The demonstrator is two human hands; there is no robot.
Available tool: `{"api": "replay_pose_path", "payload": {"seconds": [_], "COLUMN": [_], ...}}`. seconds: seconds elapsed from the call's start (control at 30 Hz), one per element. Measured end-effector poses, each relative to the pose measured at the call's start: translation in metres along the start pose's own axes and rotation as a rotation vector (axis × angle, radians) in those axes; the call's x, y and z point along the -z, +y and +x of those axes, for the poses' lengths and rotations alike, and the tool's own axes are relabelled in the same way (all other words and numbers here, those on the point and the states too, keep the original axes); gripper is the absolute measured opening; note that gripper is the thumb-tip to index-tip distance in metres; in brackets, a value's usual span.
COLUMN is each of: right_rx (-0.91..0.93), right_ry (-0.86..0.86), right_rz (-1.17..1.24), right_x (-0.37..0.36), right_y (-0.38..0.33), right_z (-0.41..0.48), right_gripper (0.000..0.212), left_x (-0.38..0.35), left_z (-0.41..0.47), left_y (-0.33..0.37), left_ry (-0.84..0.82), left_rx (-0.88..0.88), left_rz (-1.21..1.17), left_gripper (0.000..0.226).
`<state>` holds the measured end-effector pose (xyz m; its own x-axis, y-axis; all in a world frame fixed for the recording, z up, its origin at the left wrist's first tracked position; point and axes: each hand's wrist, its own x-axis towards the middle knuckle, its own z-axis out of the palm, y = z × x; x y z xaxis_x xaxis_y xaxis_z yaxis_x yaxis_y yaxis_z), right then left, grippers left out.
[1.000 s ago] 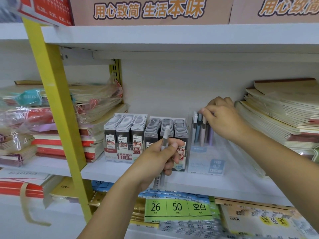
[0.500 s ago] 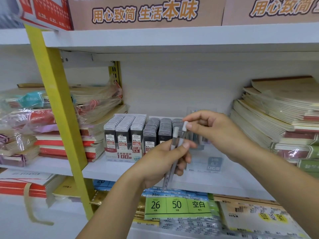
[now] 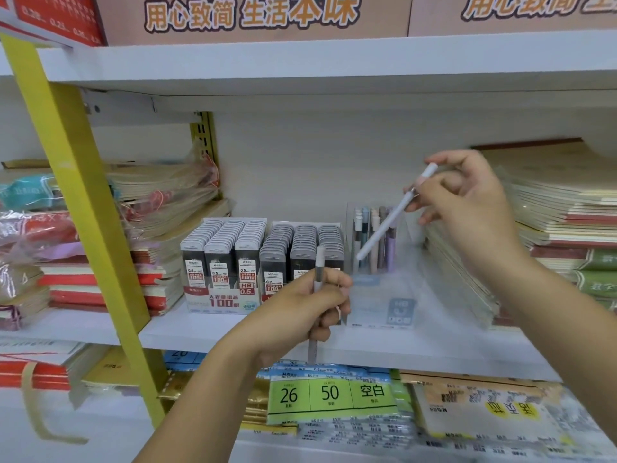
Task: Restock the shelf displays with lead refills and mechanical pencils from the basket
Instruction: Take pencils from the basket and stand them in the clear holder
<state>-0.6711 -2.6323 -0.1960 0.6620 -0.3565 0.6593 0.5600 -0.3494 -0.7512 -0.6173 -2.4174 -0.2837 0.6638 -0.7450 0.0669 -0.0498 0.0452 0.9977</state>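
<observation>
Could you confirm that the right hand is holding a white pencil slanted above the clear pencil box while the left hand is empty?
Not quite: the left hand is not empty; it holds a grey pencil upright in front of the lead refills. The rest stands: the right hand holds a white pencil slanted above the clear pencil box. The head view shows this.
</observation>
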Motion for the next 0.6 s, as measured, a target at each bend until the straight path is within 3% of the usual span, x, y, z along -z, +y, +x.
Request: {"api": "replay_pose_path", "payload": {"seconds": [0.1, 0.17, 0.23, 0.6], "right_rx": [0.043, 0.037, 0.023, 0.098], "right_ry": [-0.089, -0.166, -0.216, -0.290], "right_rz": [-0.212, -0.302, -0.318, -0.467], "right_x": [0.001, -0.005, -0.012, -0.022], "right_y": [0.009, 0.019, 0.027, 0.028], "right_z": [0.003, 0.000, -0.003, -0.006], "right_gripper": [0.029, 0.029, 0.028, 0.022], "left_x": [0.005, 0.008, 0.010, 0.015], "left_z": [-0.003, -0.005, -0.008, -0.020], "left_y": [-0.002, -0.004, -0.005, -0.005], "left_ry": [-0.010, 0.006, 0.024, 0.069], "left_rx": [0.019, -0.004, -0.028, -0.069], "left_rz": [-0.034, -0.015, -0.003, 0.057], "left_gripper": [0.032, 0.023, 0.014, 0.014]}}
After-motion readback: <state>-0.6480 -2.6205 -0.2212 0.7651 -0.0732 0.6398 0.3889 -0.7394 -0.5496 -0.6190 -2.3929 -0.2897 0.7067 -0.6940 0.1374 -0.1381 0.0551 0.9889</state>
